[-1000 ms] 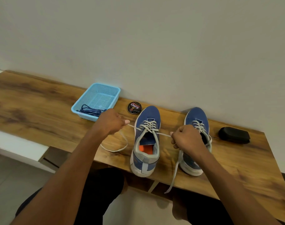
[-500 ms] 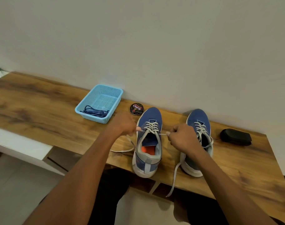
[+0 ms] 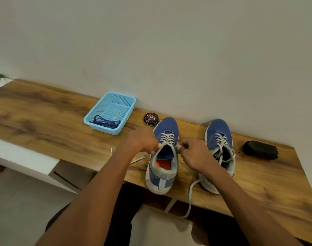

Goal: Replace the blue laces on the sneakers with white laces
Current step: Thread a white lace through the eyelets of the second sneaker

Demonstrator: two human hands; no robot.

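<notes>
On the wooden table (image 3: 45,121) stand two blue sneakers, the left sneaker (image 3: 163,157) and the right sneaker (image 3: 218,132), both threaded with white laces (image 3: 166,138). The left hand (image 3: 141,140) and right hand (image 3: 194,153) each pinch a lace end with curled fingers at the left sneaker's collar. The blue laces (image 3: 105,122) lie in the light-blue basket (image 3: 116,98), near a shoe-polish tin (image 3: 151,118).

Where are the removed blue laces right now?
In the head view, the blue laces lie in the light blue basket on the table's left, beside the polish tin.
</notes>
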